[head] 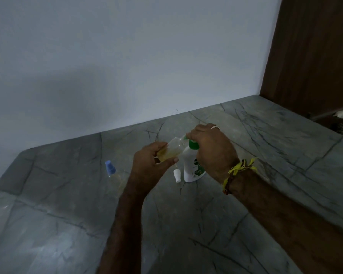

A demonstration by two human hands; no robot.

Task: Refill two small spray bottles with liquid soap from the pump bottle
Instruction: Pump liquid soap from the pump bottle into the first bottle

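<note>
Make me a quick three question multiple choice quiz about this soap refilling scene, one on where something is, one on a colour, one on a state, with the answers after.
1. Where does the loose small white spray nozzle lie?
A. On the grey marble counter, just left of the white pump bottle with green top
B. Inside the pump bottle
C. On the brown door

2. What colour is the cap of the small clear capped spray bottle standing at the left?
A. Red
B. Blue
C. Black

3. How is the small clear open spray bottle holding yellowish liquid held?
A. Upright on the counter
B. Lying capped
C. Tilted in the left hand, mouth towards the pump spout

Answers: 1 A, the nozzle rests on the counter by the bottle's base. 2 B, the cap shows blue. 3 C, the left hand's grip slants it while the right hand covers the pump head.
</note>
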